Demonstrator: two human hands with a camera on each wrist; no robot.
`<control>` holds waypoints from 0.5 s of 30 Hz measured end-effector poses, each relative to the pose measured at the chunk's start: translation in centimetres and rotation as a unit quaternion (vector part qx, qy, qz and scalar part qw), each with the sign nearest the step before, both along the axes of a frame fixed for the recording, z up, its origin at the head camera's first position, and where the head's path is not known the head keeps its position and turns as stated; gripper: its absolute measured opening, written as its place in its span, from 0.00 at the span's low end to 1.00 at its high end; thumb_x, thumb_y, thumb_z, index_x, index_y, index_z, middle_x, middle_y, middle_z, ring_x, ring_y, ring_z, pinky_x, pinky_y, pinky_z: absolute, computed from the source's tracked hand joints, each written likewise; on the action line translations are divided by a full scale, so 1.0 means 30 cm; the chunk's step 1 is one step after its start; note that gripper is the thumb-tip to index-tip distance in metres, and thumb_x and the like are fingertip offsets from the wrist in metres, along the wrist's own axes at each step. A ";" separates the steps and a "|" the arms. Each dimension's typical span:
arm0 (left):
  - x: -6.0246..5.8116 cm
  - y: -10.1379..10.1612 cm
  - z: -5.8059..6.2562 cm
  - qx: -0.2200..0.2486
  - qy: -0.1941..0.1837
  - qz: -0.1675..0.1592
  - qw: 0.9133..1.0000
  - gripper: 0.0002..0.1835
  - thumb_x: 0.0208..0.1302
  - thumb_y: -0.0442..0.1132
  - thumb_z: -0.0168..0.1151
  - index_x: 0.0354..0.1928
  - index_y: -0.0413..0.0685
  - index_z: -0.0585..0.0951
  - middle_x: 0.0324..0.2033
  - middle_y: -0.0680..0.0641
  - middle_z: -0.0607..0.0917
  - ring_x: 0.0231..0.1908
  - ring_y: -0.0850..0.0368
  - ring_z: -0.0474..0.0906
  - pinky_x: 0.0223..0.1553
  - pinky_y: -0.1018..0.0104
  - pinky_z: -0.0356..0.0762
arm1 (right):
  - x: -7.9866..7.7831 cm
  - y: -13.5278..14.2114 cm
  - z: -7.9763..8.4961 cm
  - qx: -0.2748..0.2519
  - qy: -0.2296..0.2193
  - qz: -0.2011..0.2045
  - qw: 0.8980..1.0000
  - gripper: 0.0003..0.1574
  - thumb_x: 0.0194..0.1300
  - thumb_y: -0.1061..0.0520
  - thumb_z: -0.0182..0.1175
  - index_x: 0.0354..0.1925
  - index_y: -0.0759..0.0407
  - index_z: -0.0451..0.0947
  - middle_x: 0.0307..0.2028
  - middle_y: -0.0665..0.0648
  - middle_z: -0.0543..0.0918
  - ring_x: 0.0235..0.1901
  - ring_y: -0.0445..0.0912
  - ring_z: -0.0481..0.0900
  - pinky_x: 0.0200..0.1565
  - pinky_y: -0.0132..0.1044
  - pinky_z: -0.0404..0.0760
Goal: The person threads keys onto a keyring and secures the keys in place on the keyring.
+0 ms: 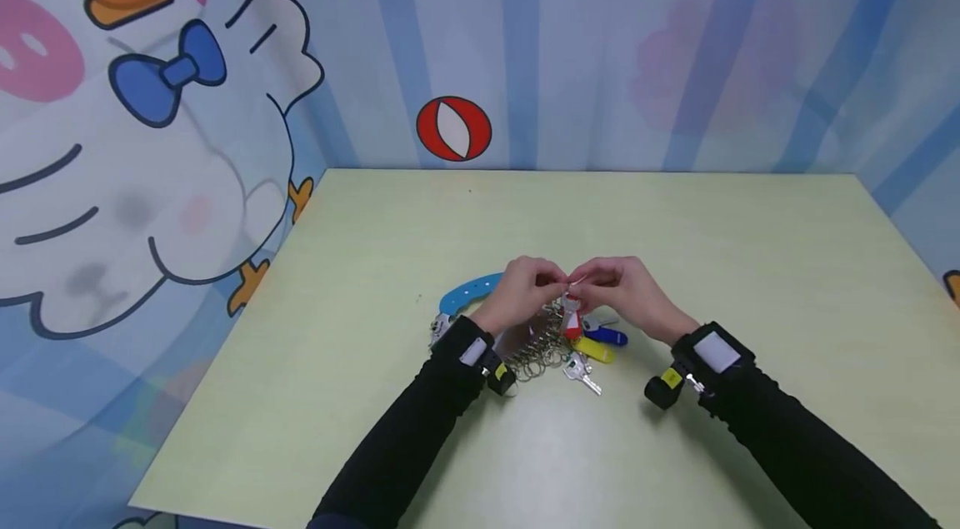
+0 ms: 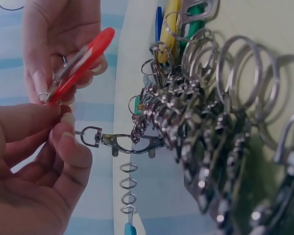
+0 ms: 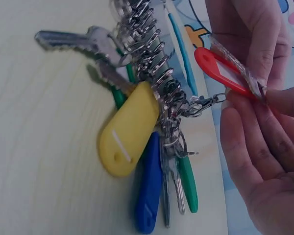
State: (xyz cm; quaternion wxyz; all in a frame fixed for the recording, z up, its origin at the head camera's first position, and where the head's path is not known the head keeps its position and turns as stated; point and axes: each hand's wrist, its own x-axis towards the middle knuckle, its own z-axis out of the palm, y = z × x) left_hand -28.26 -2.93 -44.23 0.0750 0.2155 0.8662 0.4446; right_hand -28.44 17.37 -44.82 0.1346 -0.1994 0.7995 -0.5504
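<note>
Between the fingertips, raised above the surface (image 1: 712, 446), a red plastic tag (image 3: 209, 67) with rounded ends and a pale label window hangs beside a flat metal key (image 3: 231, 55). The left hand (image 1: 525, 289) has thumb and fingers pinched on the ring end of a swivel clasp (image 2: 130, 143), whose shiny, two-armed body reaches toward the crowded bunch. The right hand (image 1: 630, 296) is closed in a pinch at the narrow end of the red tag, fingertips meeting the left ones. Beneath and beside them lies a dense row of metal clasps (image 2: 186, 132), glossy and dark silver, bristling with smooth round split rings (image 2: 241, 68). A curved blue strip (image 1: 468, 292), pierced with small holes, arcs out on the left. On the right, a toothed key (image 3: 71, 41) sticks out near a smooth yellow tag (image 3: 129, 134), a slim blue tag (image 3: 148, 196) and a green tag (image 3: 188, 191). The surface is pale and matte. Fingers cover the spot where ring and tag end meet, so whether they are linked cannot be told. The left forearm hides part of the strip, the nearest clasps blur in the left wrist view, and both black sleeves (image 1: 420, 429) run out of frame.
</note>
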 end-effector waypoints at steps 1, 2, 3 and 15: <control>-0.001 -0.001 -0.001 -0.001 -0.003 0.000 1.000 0.09 0.68 0.36 0.57 0.43 0.43 0.85 0.37 0.46 0.86 0.32 0.61 0.75 0.32 0.76 0.72 | -0.001 0.000 0.001 -0.001 -0.006 -0.001 1.000 0.16 0.66 0.54 0.62 0.49 0.60 0.80 0.41 0.62 0.88 0.34 0.54 0.87 0.43 0.35 0.83; -0.003 -0.001 -0.004 -0.001 -0.005 -0.001 1.000 0.09 0.68 0.36 0.57 0.43 0.43 0.85 0.37 0.46 0.86 0.32 0.61 0.75 0.32 0.76 0.73 | -0.002 -0.001 0.001 -0.004 -0.011 -0.002 1.000 0.16 0.66 0.54 0.62 0.49 0.61 0.80 0.41 0.62 0.87 0.34 0.53 0.87 0.43 0.35 0.83; -0.005 -0.001 -0.006 0.000 -0.006 -0.001 1.000 0.09 0.69 0.36 0.57 0.43 0.43 0.85 0.37 0.46 0.86 0.32 0.61 0.75 0.32 0.75 0.72 | -0.003 -0.001 0.001 -0.006 -0.016 -0.003 1.000 0.16 0.66 0.54 0.61 0.49 0.61 0.80 0.41 0.63 0.87 0.33 0.52 0.87 0.44 0.36 0.84; -0.015 -0.006 -0.028 0.004 -0.031 -0.004 1.000 0.13 0.71 0.43 0.55 0.49 0.46 0.84 0.40 0.47 0.85 0.35 0.49 0.79 0.30 0.73 0.75 | -0.011 -0.004 -0.026 -0.026 -0.020 -0.014 0.999 0.16 0.67 0.56 0.61 0.49 0.65 0.78 0.42 0.65 0.86 0.36 0.53 0.87 0.45 0.45 0.84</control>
